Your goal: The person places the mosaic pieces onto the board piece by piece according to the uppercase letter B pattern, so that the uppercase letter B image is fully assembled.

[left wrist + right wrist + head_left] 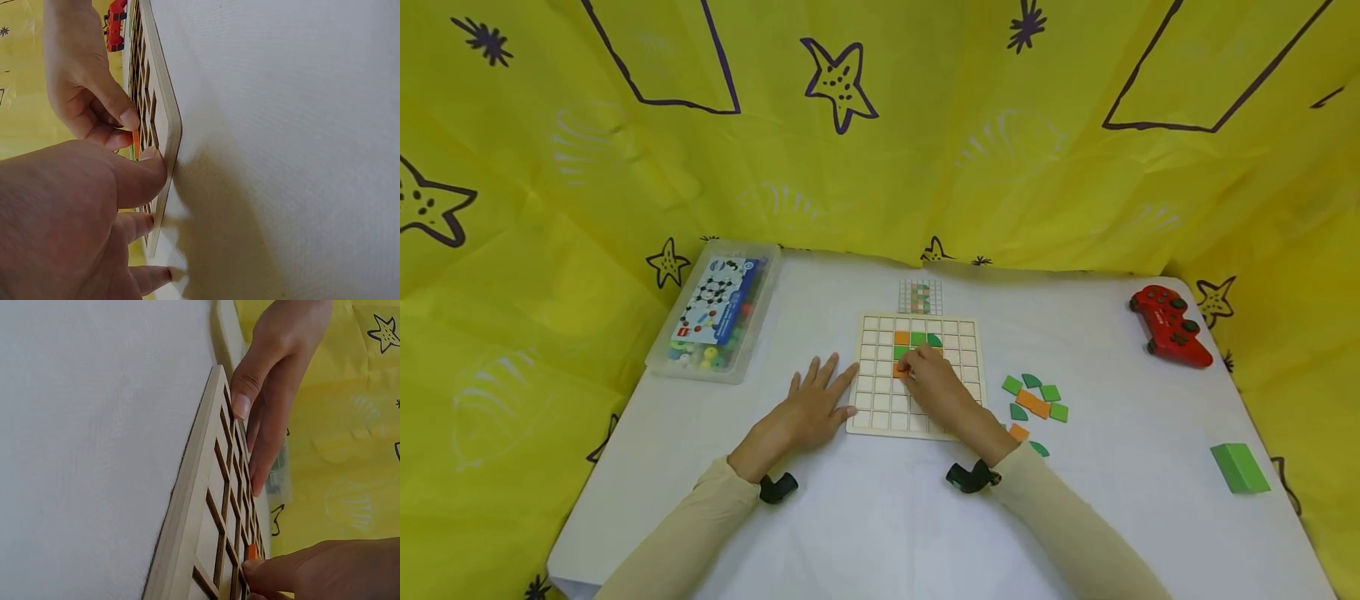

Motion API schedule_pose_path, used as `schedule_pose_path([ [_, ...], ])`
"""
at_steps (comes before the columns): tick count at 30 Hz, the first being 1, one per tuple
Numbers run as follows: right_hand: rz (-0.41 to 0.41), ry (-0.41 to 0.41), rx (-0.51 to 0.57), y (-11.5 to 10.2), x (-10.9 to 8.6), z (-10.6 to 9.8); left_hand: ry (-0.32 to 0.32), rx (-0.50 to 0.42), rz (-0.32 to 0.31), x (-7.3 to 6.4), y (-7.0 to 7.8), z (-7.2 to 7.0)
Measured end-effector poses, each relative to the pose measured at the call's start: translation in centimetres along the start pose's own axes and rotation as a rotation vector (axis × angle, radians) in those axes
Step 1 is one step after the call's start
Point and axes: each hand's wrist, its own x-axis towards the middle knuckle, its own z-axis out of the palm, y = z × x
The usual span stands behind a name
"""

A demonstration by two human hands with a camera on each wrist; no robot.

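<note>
A pale wooden grid board (881, 422) lies mid-table, with orange and green tiles set in some of its squares. Over its middle, my right hand (936, 385) pinches a small orange tile (252, 552) between thumb and fingers, close against the grid. That tile's edge also shows under the fingertips in the left wrist view. My left hand (811, 410) rests with fingers spread by the board's left edge, the thumb touching the rim. Just behind the board lies a small printed pattern card (934, 297). The right hand hides part of the tiled squares.
Loose green tiles (1049, 392) and orange tiles (1033, 404) lie right of the board. A clear plastic case (743, 333) of coloured beads stands at the back left. On the right are a red game controller (1171, 327) and a green block (1239, 468). Yellow curtain (895, 183) surrounds the table.
</note>
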Motion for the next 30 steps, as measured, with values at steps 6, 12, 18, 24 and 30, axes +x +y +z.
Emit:
schedule_pose_path([
  [6,-0.032,0.026,0.009,-0.1,-0.1,-0.1,-0.003,0.01,-0.001,0.1,0.0,0.0],
  [12,-0.04,0.024,0.029,0.1,0.0,-0.2,0.001,0.006,0.001,0.1,0.1,0.0],
  [18,-0.092,0.045,-0.013,0.6,-0.2,-0.2,-0.003,0.011,-0.006,0.1,0.1,0.0],
  [24,-0.084,0.043,-0.02,1.3,-1.3,-1.1,0.0,0.017,-0.005,0.0,0.1,0.1],
  [30,0.085,0.016,-0.037,3.6,-3.5,-4.0,-0.007,0.017,-0.01,0.0,0.1,0.2],
])
